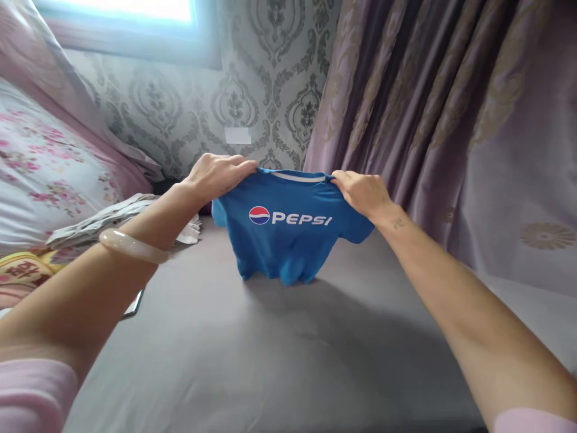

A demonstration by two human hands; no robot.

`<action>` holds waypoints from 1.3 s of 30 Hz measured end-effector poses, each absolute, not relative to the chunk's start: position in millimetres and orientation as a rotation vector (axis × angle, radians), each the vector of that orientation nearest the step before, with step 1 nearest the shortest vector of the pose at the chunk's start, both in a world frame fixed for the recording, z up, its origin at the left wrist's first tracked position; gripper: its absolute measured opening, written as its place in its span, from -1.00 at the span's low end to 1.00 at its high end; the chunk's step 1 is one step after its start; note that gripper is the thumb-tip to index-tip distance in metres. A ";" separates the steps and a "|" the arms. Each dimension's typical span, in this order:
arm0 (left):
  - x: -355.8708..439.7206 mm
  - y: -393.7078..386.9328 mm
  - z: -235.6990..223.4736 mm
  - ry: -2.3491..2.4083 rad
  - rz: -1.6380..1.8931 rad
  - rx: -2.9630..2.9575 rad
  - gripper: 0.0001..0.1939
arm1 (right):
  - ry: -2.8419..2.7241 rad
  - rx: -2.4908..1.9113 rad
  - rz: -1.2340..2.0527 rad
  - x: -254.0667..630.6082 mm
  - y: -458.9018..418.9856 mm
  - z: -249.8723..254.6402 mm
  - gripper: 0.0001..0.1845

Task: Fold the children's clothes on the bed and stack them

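Note:
A blue T-shirt [288,246] with a PEPSI print and a round red, white and blue logo hangs upright between my hands, its front facing me. My left hand [223,174] grips the shoulder beside the left end of the collar. On the other side, my right hand [360,191] pinches the opposite shoulder close to the neckline. The short sleeves droop outward below each hand. Its lower hem is bunched and reaches down to or just above the grey sheet [270,361]; whether it touches, I cannot tell.
Folded pale cloth [108,219] lies at the left, by a floral pillow [45,162] and a yellow printed item [22,270]. Under my left forearm a dark-edged flat object [133,307] peeks out. Purple curtains [406,108] hang at the right, before a patterned wall [270,72].

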State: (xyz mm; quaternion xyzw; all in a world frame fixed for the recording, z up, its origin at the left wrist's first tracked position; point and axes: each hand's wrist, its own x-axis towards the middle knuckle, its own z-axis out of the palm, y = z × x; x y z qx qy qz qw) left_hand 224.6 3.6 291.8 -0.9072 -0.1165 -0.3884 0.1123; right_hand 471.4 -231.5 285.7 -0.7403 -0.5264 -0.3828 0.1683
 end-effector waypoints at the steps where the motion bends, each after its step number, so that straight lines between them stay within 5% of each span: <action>1: 223.1 5.8 292.9 -0.354 -1.102 -2.643 -0.60 | -1.512 -2.112 -1.093 471.6 -231.9 289.0 -0.54; 6: 224.4 8.8 296.9 -0.393 -1.137 -2.666 -0.51 | -1.510 -2.095 -1.033 467.5 -230.4 297.4 -0.61; 14: 249.2 28.3 264.8 -0.498 -1.052 -3.332 -0.66 | -1.553 -2.142 -0.509 484.1 -222.4 272.3 -0.79; 22: 261.9 -1.3 266.0 -1.465 -0.994 -3.735 -0.74 | -1.379 -2.231 -0.326 485.4 -217.1 270.6 -0.84; 28: 280.9 -3.6 271.4 -0.901 -1.840 -3.255 -0.84 | -1.123 -2.007 -0.312 486.8 -202.5 273.5 -0.66; 33: 262.0 -13.6 285.0 -0.392 -1.832 -2.617 -0.79 | -1.226 -1.790 -0.699 469.4 -212.8 284.7 -0.66; 39: 225.0 -6.8 302.3 -0.383 -1.585 -2.835 -0.74 | -1.605 -1.781 0.178 467.9 -257.5 314.5 -0.61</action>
